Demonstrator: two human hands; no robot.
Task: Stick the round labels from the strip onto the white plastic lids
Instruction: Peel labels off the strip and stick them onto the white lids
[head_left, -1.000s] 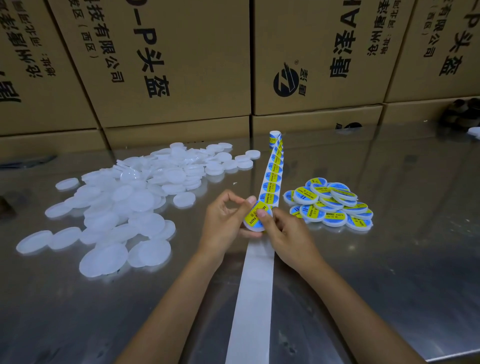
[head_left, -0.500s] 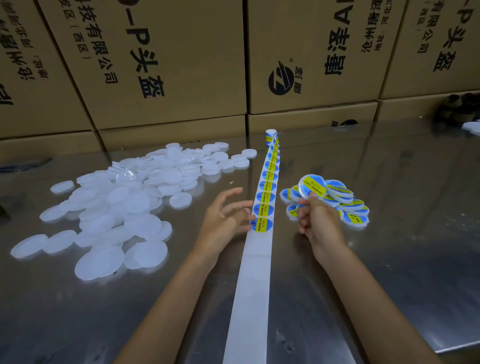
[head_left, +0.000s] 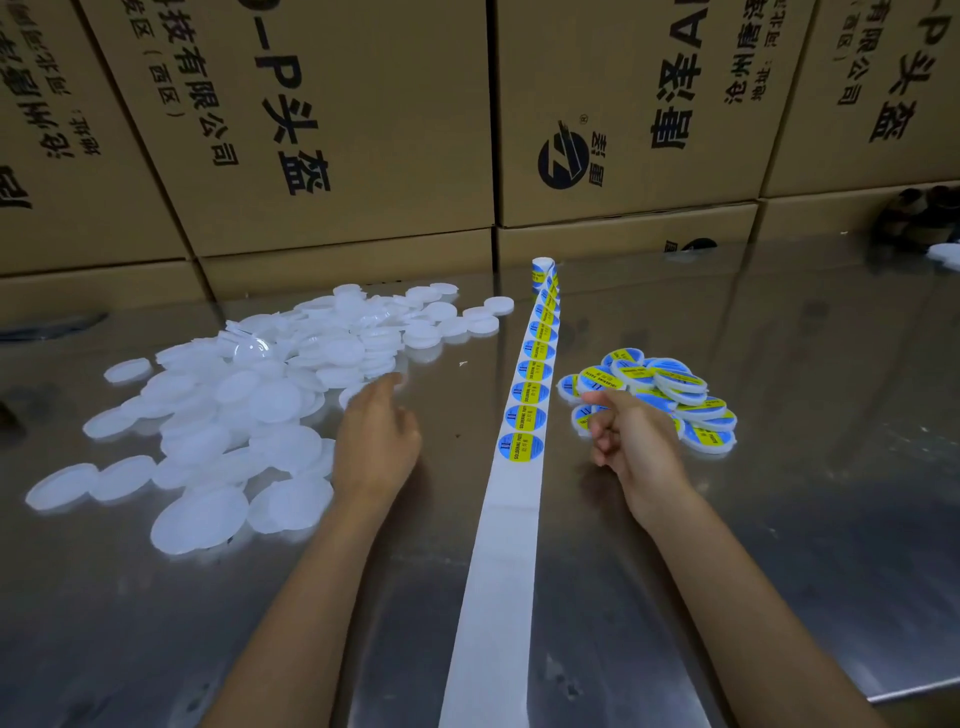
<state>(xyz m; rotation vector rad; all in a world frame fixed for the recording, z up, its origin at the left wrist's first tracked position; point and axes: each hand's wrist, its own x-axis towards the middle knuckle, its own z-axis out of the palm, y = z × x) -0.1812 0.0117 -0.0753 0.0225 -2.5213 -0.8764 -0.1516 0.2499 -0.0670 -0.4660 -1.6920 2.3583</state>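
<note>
Beside the strip, loosely curled hands.

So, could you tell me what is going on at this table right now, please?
A person is sticking round labels onto white plastic lids. The label strip runs down the middle of the steel table. The left hand reaches into the pile of plain lids, touching one. The right hand holds nothing, beside the pile of labelled lids.
</note>
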